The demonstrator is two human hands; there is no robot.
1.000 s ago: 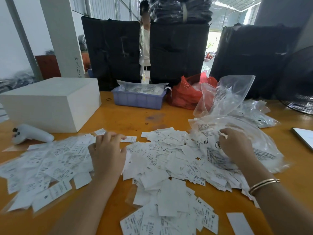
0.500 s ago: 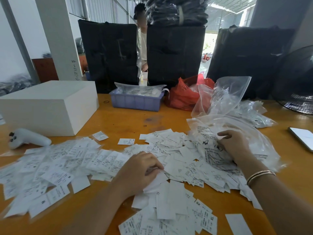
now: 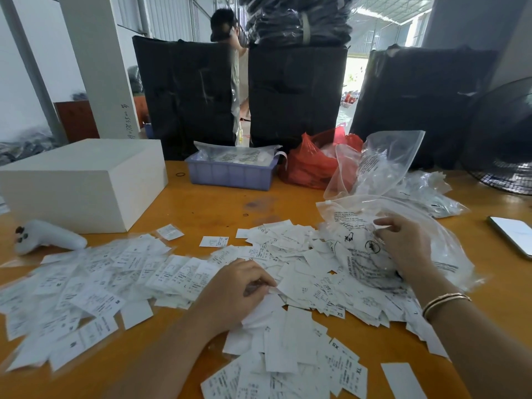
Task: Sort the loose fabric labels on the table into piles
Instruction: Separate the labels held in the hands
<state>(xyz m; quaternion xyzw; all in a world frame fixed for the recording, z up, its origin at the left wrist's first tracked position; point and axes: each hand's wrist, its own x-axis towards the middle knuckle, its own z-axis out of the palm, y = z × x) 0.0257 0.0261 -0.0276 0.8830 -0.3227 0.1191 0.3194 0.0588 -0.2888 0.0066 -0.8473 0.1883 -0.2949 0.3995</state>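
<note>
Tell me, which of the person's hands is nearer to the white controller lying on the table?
Left. The left hand rests on the labels mid-table, to the right of the white controller; the right hand is farther right, on the clear plastic bag.

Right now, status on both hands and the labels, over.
Left hand curled, pinching labels mid-table. Right hand resting on clear plastic bag. Labels spread loose, unsorted; bag overlaps the right heap.

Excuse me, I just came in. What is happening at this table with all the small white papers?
A person is sorting fabric labels spread over an orange table. The left hand lies curled on labels in the middle of the heap, seemingly gathering some. The right hand rests on a clear plastic bag on the heap's right side. A flatter spread of labels lies to the left. Nothing looks fully sorted yet.
</note>
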